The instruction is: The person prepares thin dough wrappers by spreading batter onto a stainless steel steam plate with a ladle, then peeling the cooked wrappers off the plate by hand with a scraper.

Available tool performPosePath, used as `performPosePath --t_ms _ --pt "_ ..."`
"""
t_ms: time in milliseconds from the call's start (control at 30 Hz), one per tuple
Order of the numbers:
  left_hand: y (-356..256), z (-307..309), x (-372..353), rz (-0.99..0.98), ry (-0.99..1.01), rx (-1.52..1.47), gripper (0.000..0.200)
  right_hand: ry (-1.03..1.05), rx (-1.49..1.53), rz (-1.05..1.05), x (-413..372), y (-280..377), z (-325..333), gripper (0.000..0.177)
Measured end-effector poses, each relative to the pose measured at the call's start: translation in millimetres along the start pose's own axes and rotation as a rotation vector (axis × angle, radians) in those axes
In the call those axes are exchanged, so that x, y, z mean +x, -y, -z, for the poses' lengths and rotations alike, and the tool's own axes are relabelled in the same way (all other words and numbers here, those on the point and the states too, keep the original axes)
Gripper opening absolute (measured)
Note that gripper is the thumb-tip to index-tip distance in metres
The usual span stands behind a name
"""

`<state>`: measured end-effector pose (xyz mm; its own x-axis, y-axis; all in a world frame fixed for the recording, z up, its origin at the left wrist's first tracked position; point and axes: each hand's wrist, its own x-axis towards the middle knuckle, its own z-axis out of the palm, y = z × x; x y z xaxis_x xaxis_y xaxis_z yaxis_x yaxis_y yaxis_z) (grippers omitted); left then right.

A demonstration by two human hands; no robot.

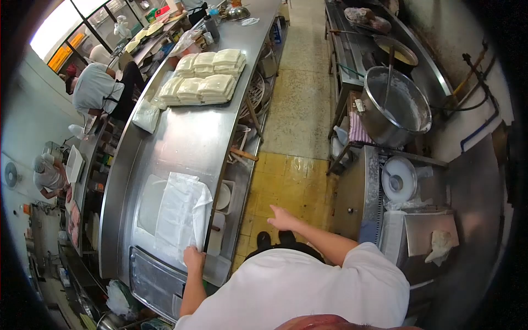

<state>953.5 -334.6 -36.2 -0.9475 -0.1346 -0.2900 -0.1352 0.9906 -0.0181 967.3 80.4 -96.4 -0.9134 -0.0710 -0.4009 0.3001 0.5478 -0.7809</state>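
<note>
A white cloth (181, 212), folded with a loose right edge, lies on the steel table (184, 132). My left hand (193, 257) is closed at the cloth's lower right corner, by the table's front edge. Out over the floor hangs my right hand (281, 218), touching nothing, one finger stretched forward and the others partly hidden. Under the cloth's left side a pale flat sheet or board (149, 203) shows. Close to my left hand, a metal tray (157, 278) rests on the table.
Farther along the table, stacks of pale folded sheets (206, 82) stand on a dark tray. At right are a large steel pot (396, 107) with a ladle and a white bowl (399, 179). Two people (96, 91) work at left. A yellow tiled aisle (291, 179) runs between.
</note>
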Motion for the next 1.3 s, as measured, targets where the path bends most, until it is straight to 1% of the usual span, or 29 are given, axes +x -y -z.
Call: performPosePath --t_ms 67,133,233,400,467,567,633,667,700,733,767,833,867,933,967,1000,1033,1067,1133,1167,1200,1233,1267,1300 --pt "-1 1 0 -0.006 -0.010 -0.004 0.037 -0.042 0.011 0.018 0 -12 4 0.075" --pt "0 1 1 -0.005 -0.016 -0.012 0.037 -0.060 0.004 -0.046 -5 -18 10 0.078" --pt "2 -2 0 0.001 -0.017 -0.043 0.038 -0.086 -0.005 -0.088 -16 -15 17 0.079" --pt "7 -4 -3 0.011 -0.047 -0.111 0.036 -0.094 -0.046 -0.080 -7 -14 1 0.080" --pt "10 -8 -2 -0.025 -0.065 -0.102 0.034 -0.097 -0.072 -0.059 2 -5 -8 0.079" --pt "12 -6 -6 -0.039 -0.078 -0.142 0.033 -0.077 -0.067 -0.019 14 21 -23 0.079" --pt "15 -8 -7 -0.036 -0.095 -0.165 0.031 0.001 -0.001 -0.006 15 57 -28 0.078" --pt "19 -14 -5 -0.059 -0.126 -0.185 0.032 0.003 -0.007 -0.002 21 66 -37 0.078" --pt "21 -15 -6 -0.081 -0.155 -0.206 0.033 0.005 -0.067 0.045 26 78 -44 0.077" --pt "23 -16 -6 -0.071 -0.124 -0.216 0.027 0.009 -0.128 0.091 30 88 -52 0.076" --pt "26 -17 -7 -0.066 -0.122 -0.222 0.027 0.014 -0.133 0.091 32 98 -60 0.076" --pt "30 -18 -5 -0.052 -0.153 -0.402 0.024 0.092 -0.163 0.125 26 134 -66 0.072" --pt "33 -17 -4 -0.044 -0.132 -0.454 0.022 0.093 -0.170 0.124 29 144 -74 0.072" --pt "31 -2 -9 -0.021 -0.147 -0.486 0.022 0.150 -0.224 0.204 33 163 -91 0.072" --pt "31 5 -12 0.000 -0.164 -0.512 0.023 0.151 -0.229 0.203 36 173 -99 0.072" --pt "32 8 -11 0.001 -0.163 -0.517 0.023 0.183 -0.249 0.259 39 184 -107 0.071" --pt "34 10 -11 -0.024 -0.214 -0.534 0.022 0.215 -0.268 0.315 41 195 -115 0.071" --pt "35 14 -11 -0.050 -0.264 -0.550 0.022 0.215 -0.272 0.313 42 204 -125 0.071" --pt "36 25 -10 -0.069 -0.262 -0.587 0.020 0.135 -0.315 0.507 44 218 -143 0.068" --pt "37 29 -9 -0.088 -0.262 -0.621 0.018 0.134 -0.320 0.504 45 225 -150 0.068" --pt "38 31 -7 -0.089 -0.262 -0.625 0.018 0.116 -0.451 0.638 46 233 -157 0.071" --pt "39 34 -4 -0.171 -0.356 -0.652 0.016 0.097 -0.583 0.772 49 240 -162 0.073" --pt "41 37 -1 -0.253 -0.449 -0.676 0.015 0.096 -0.587 0.772 53 248 -167 0.073" --pt "43 43 2 -0.252 -0.448 -0.679 0.015 0.063 -0.648 0.872 57 255 -173 0.072"
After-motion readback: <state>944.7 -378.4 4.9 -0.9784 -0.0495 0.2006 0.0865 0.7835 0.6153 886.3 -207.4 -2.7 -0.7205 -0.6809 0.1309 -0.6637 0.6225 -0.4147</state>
